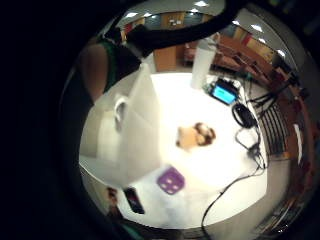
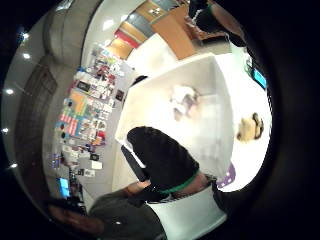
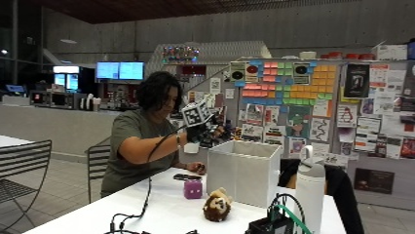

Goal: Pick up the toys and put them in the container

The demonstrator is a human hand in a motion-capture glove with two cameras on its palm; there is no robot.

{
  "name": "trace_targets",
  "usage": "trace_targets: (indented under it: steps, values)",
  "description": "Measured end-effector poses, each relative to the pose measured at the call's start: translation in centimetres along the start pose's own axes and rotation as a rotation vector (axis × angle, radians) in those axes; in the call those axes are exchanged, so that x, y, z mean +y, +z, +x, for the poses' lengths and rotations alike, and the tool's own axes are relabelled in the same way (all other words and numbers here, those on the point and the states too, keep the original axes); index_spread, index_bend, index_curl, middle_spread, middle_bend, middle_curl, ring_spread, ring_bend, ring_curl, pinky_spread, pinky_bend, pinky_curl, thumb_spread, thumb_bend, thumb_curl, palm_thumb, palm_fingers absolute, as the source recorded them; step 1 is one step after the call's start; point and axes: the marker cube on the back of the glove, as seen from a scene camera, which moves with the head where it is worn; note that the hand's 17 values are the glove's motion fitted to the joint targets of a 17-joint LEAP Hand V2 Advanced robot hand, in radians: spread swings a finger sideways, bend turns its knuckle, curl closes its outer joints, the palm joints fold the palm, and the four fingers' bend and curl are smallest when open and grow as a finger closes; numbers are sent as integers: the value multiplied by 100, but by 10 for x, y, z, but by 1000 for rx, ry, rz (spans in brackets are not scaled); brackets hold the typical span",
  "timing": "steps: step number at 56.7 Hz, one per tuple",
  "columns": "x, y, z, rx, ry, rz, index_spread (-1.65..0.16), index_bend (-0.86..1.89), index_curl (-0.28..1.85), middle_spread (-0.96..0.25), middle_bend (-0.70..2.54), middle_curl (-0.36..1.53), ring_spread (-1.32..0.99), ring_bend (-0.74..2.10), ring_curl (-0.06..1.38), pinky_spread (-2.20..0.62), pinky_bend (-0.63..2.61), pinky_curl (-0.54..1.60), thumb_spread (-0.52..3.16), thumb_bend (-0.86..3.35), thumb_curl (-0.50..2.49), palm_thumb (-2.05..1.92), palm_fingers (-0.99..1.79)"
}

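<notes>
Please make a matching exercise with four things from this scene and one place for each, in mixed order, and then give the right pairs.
Things:
1. purple cube toy
2. brown plush toy
3. white toy
4. hand

Places:
A. inside the white container
B. raised above the container's near side
C. on the table, near its front edge
D. on the table, beside the black phone

Pairs: 1-D, 2-C, 3-A, 4-B

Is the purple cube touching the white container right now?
Apart. The outside view shows the purple cube on the table with a strip of bare tabletop between it and the white container. The little finger side palm view agrees.
</notes>
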Motion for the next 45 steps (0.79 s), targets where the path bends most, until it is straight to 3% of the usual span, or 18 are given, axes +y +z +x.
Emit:
trace_targets:
  steps: [2, 5, 16, 21, 28, 33, 34, 37, 43, 45]
  values:
    - [21, 10, 0, -53, 139, 5, -37, 30, 48, -12, 56, 46, -24, 73, 31, -3, 90, 36, 112, -8, 25, -11, 12]
    - [52, 31, 16, -74, 228, 3, -36, 27, 48, -11, 54, 46, -24, 75, 32, -2, 92, 37, 114, -8, 24, -11, 13]
    - [130, 130, 55, -151, 417, -172, -34, 21, 47, -9, 50, 44, -25, 76, 32, -3, 94, 37, 132, -3, 21, -5, 17]
    - [146, 161, 43, -34, 368, -195, -32, 27, 49, -8, 54, 46, -24, 69, 30, -3, 88, 35, 145, 0, 22, -1, 19]
    - [140, 170, 28, 130, 240, -31, -34, 31, 51, -10, 42, 43, -22, 63, 29, -2, 96, 36, 153, 3, 24, 5, 17]
    - [137, 178, 32, 145, 231, 40, -36, 30, 50, -14, 41, 42, -24, 76, 30, -12, 100, 35, 159, 13, 30, 23, 51]
    - [138, 179, 33, 145, 229, 59, -37, 32, 51, -15, 43, 42, -26, 85, 32, -16, 100, 35, 157, 15, 33, 29, 71]
    - [138, 180, 38, 158, 215, 114, -38, 34, 51, -18, 44, 42, -29, 88, 32, -22, 96, 32, 153, 17, 37, 36, 83]
    - [137, 171, 49, 154, 194, 196, -38, 44, 62, -26, 74, 56, -35, 108, 42, -34, 97, 37, 139, 18, 45, 45, 133]
    - [134, 159, 50, 145, 196, 239, -38, 47, 66, -27, 81, 59, -36, 113, 45, -36, 101, 39, 136, 17, 47, 47, 131]
